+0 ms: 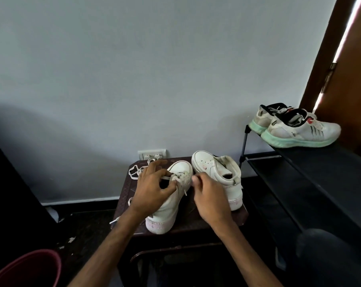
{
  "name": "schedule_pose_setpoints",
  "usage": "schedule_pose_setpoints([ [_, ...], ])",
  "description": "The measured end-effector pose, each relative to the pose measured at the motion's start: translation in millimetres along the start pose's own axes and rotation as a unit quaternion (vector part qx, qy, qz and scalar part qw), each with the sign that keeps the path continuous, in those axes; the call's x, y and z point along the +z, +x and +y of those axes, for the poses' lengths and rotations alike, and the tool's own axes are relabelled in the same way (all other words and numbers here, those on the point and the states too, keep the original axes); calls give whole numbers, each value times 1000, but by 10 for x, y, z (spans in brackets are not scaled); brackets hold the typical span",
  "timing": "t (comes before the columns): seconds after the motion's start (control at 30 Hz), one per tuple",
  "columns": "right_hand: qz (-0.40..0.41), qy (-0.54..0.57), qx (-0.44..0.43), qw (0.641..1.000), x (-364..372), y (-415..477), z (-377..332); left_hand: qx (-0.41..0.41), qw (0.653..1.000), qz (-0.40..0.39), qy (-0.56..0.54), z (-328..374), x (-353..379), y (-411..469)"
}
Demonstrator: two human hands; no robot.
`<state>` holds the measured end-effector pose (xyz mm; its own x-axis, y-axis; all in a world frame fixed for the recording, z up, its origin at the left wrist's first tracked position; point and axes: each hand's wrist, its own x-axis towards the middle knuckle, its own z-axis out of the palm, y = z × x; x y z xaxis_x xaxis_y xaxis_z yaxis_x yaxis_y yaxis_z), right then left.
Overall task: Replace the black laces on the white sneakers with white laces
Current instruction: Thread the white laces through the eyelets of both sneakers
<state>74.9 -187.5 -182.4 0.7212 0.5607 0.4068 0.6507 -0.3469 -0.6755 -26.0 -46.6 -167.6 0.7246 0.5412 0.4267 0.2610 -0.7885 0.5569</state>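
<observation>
We are working on the near white high-top sneaker [169,199], which is standing on the dark brown counter [123,195] with its toe toward the wall. Our left hand [152,183] is pinching a white lace [175,179] at the eyelets, its grip closing on it. Our right hand [210,195] is curling beside the toe, but we cannot tell what its grip is holding. The second white sneaker [219,172] is sitting just right of the first. A loose white lace [134,172] is lying at the counter's back left. Running shoes [299,129] are resting on the black shoe rack [320,172].
</observation>
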Motion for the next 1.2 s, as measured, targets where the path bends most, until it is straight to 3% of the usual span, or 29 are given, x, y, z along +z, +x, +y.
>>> schedule_pose_setpoints([
  [0.1, -32, 15, -40, 999, 32, 63, -201, -6, 1000, -2, 15, 3, 9, 0],
  [0.23, -4, -18, -58, 998, 53, 35, -196, -8, 999, -3, 36, -30, 24, 11],
  [0.33, -72, -132, 5, 989, -17, -78, -74, -12, 999, -1, 40, -25, 34, 7],
  [0.4, -152, -242, 30, 958, -97, -143, -43, -12, 999, 2, 38, -14, 34, -2],
  [0.47, -156, -279, 16, 947, -183, -125, -106, -12, 999, 7, 34, -5, 32, -10],
  [0.57, -79, -186, -49, 978, -175, 14, -242, -10, 999, 9, 41, -3, 40, -15],
  [0.63, -85, -107, -69, 988, -114, 87, -329, -8, 999, 13, 47, 1, 35, -17],
  [0.77, -63, -73, -18, 995, -63, 72, -294, -21, 998, 5, 55, 24, 31, -25],
  [0.87, -123, -193, 41, 973, -112, 1, -195, -30, 998, -8, 60, 42, 13, -16],
  [0.93, -184, -285, 38, 940, -151, -35, -181, -36, 998, -15, 57, 42, 7, -18],
  [1.0, -198, -302, 21, 932, -197, 20, -210, -39, 998, -17, 50, 36, 6, -20],
  [1.07, -178, -253, -5, 951, -208, 135, -249, -39, 998, -17, 48, 38, 4, -25],
  [1.13, -153, -114, -6, 982, -177, 212, -310, -41, 998, -26, 46, 48, -2, -31],
  [1.2, -134, -49, 7, 990, -133, 221, -392, -44, 997, -30, 52, 50, -5, -31],
])
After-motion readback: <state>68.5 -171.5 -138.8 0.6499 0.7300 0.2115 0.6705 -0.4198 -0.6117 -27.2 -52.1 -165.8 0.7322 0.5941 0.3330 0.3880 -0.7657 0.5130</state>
